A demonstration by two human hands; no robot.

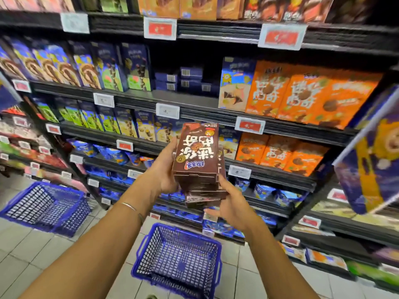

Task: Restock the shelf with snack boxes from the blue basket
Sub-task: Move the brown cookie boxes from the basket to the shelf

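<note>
Facing a tall black shelf [133, 99] packed row after row, front edges dotted with price tags [167, 110]. Spotting some open room on the middle level, between the upright blue boxes [112, 67] on the left and the orange boxes [302, 93] on the right, with just a few small dark blue boxes [187, 79] lying flat toward the back of that gap. Getting crowded on the right by a purple hanging card [371, 160] jutting out into the aisle, and standing on a pale tiled floor [32, 244] with more free space off to the left. Looking down into the blue basket [142, 251] sitting on the floor right at the foot of the shelf, only its mesh bottom showing; same deal with a second blue basket [67, 216] parked further left. Holding a stack of brown snack boxes [198, 156] up in the air in front of the lower-middle rows, straight above the near basket and clear of the shelf. Gripping the stack's left side with the left hand [164, 169], fingers curled round behind it, thin bangle [129, 206] on that wrist. Cupping the bottom right corner with the right hand [231, 201], thumb pressing on the front edge of the lower boxes, fingers tucked underneath. Reading the top box's print upside down from here, kinda blurry too.
</note>
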